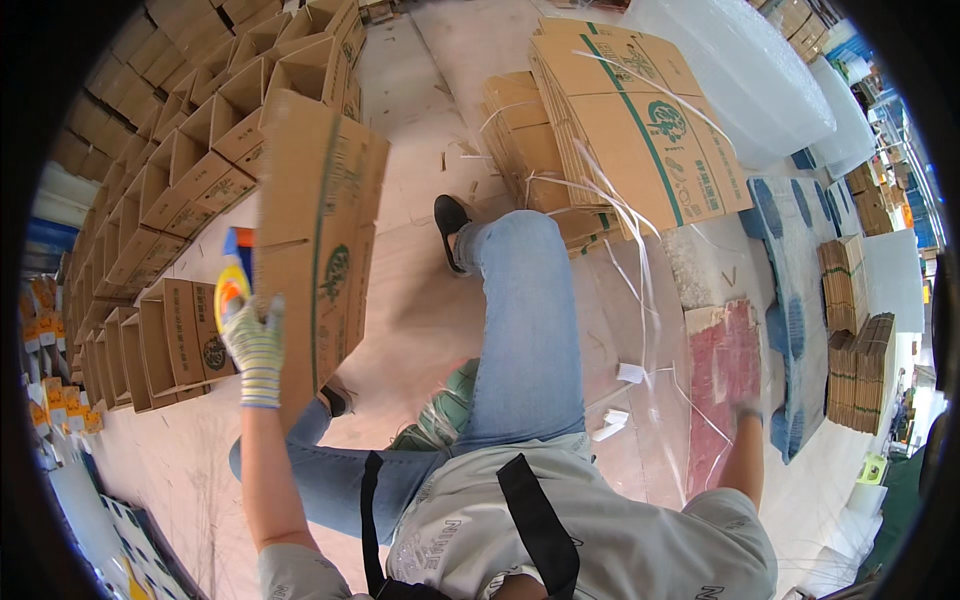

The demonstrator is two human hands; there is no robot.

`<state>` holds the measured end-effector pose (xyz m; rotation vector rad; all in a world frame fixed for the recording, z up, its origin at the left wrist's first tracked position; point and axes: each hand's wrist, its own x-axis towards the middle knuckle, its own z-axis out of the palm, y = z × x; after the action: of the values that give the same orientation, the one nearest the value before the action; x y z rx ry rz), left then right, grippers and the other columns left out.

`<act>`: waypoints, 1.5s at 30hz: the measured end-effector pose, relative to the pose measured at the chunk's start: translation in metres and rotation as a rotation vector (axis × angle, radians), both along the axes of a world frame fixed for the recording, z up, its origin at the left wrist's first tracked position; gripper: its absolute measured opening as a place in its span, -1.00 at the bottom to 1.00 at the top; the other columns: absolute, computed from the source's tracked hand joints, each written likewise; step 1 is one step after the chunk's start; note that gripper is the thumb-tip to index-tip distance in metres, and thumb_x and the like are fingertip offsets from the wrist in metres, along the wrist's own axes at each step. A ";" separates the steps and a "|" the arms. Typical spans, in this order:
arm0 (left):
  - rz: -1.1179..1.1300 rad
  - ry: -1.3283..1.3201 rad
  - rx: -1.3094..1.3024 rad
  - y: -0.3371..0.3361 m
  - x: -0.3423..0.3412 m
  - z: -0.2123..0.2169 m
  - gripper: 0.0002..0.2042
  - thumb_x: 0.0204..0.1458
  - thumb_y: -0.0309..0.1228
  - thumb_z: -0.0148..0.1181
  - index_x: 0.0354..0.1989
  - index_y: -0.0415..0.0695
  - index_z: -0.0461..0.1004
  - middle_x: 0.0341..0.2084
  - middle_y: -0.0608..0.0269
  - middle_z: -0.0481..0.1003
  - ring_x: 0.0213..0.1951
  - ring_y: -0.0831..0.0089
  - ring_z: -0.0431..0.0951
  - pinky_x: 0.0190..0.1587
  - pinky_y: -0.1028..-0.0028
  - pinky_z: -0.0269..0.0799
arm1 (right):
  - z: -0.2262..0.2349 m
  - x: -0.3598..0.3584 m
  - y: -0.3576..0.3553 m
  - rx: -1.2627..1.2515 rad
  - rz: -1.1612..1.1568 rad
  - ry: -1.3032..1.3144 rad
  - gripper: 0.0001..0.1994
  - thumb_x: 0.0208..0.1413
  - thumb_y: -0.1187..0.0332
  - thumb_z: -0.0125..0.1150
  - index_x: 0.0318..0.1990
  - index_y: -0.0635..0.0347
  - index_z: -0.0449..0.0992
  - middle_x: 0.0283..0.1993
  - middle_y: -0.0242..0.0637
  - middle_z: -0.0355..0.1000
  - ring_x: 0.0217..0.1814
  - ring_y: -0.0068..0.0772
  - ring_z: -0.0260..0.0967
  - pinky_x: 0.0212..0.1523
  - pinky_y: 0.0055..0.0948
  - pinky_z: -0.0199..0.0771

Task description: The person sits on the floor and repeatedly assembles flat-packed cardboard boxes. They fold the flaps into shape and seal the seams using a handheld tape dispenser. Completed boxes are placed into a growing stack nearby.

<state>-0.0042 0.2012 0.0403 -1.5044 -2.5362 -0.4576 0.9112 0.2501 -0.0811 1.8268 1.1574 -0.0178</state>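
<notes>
My left hand point(255, 345), in a white knit glove, grips a yellow and blue tape dispenser point(232, 285) and holds it against the left side of a brown cardboard box point(320, 240). The box stands upright in front of my left knee, its printed side facing right. My right hand point(747, 410) reaches down at the right and rests at the edge of a red sheet point(722, 370) on the floor. It is blurred, so its fingers are unclear. I sit with my jeans-clad legs point(525, 320) stretched forward.
Rows of folded-up open boxes point(170, 190) fill the left. A stack of flat cartons point(630, 120) lies ahead with loose white straps point(640, 250) over it. Bubble wrap rolls point(740, 70), blue pallets point(795, 300) and bundled cardboard point(860, 360) are at the right.
</notes>
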 end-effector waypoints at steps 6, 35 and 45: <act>-0.008 0.099 -0.195 0.016 0.060 -0.017 -0.69 -0.12 -0.11 0.20 -0.25 0.00 0.57 -0.22 -0.06 0.37 -0.13 -0.04 0.36 -0.07 0.02 0.21 | 0.156 -0.439 0.183 0.801 0.751 0.967 -0.28 0.00 0.14 0.20 0.25 0.33 0.09 0.19 0.10 0.20 0.22 0.10 0.13 0.23 -0.16 0.13; 0.065 -0.769 -0.232 -0.042 0.040 -0.081 -0.56 -0.15 0.05 0.23 -0.20 0.00 0.58 -0.27 -0.20 0.46 -0.25 -0.02 0.50 -0.10 0.19 0.40 | 0.021 -0.797 0.201 0.680 -0.047 1.546 -0.37 0.19 -0.15 -0.42 0.18 0.13 0.24 -0.01 0.01 0.42 0.08 -0.01 0.33 0.24 -0.04 0.02; 0.359 0.173 -0.532 -0.056 -0.056 -0.045 -0.50 0.11 0.02 -0.20 -0.50 -0.11 0.57 -0.30 -0.06 0.49 -0.29 0.03 0.51 -0.25 0.04 0.37 | 0.065 -0.784 0.217 0.023 0.897 1.354 -0.48 0.12 0.23 -0.01 0.19 0.31 0.16 -0.04 0.12 0.41 0.02 0.03 0.38 0.04 -0.18 0.36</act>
<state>-0.0607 0.1452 -0.0050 -1.0997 -2.8234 0.4081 0.1269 0.4675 -0.0156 0.9972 2.7947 -0.8087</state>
